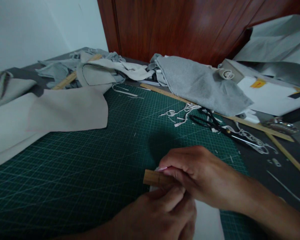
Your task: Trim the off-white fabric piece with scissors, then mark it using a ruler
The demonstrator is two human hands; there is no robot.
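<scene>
A short wooden ruler (156, 177) sticks out to the left between my two hands, over a white fabric piece (207, 220). My left hand (165, 210) is closed, its fingers bent around the ruler and the fabric beneath it. Just above, my right hand (195, 170) is closed in a pinch at the ruler's upper edge. A small pinkish-white bit shows at its fingertips; what it is I cannot make out. The ruler's right end is hidden under my fingers. Both hands are over the green cutting mat (110, 160).
Cream fabric panels (72, 110) cover the mat's left side. Black-handled scissors (222, 128) lie at right among white offcuts (182, 113). A long wooden ruler (165, 93) runs along the back beside grey cloth (200, 83). A white machine (272, 93) stands at the right rear.
</scene>
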